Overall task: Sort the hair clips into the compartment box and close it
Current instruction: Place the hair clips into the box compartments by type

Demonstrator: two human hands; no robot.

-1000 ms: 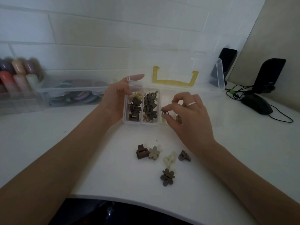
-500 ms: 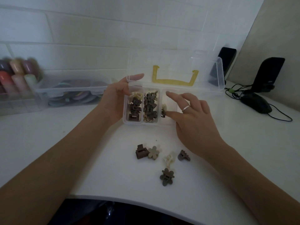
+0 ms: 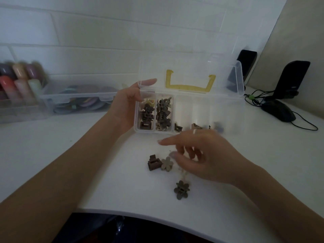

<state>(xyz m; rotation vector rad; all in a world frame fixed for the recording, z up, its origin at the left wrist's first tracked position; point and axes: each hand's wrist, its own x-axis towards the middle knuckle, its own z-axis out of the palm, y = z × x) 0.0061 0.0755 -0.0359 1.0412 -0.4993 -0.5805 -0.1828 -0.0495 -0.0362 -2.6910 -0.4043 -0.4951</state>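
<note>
Two bare hands work over a white table [image 3: 87, 155]. Left hand [image 3: 125, 106] grips the left end wall of the clear compartment box [image 3: 228, 135], thumb [image 3: 149, 82] laid along the upper rim and the other fingers curled against the outer wall; the fingers are closed on the box. Right hand [image 3: 201, 158] hovers palm-down just in front of the box, above the loose clips, its fingers spread and slightly bent, holding nothing; a ring [image 3: 194, 132] sits on one finger. The index fingertip [image 3: 162, 142] points left, and the thumb tip [image 3: 173, 155] lies just beside the beige flower clip [image 3: 166, 163]; whether they touch cannot be told, as the hand is blurred. The box lid [image 3: 192, 67] stands open and upright, with a yellow handle [image 3: 190, 84]. The leftmost compartment holds rectangular brown clips [image 3: 146, 116], the next one flower-shaped clips [image 3: 163, 114]; a few clips lie at the near ends of the compartments to the right. On the table near the right hand: a dark brown square clip [image 3: 154, 162] touching the beige flower clip, a pale clip [image 3: 183, 174] partly hidden under the hand, and a dark flower clip [image 3: 181, 189] nearest the table edge.
</note>
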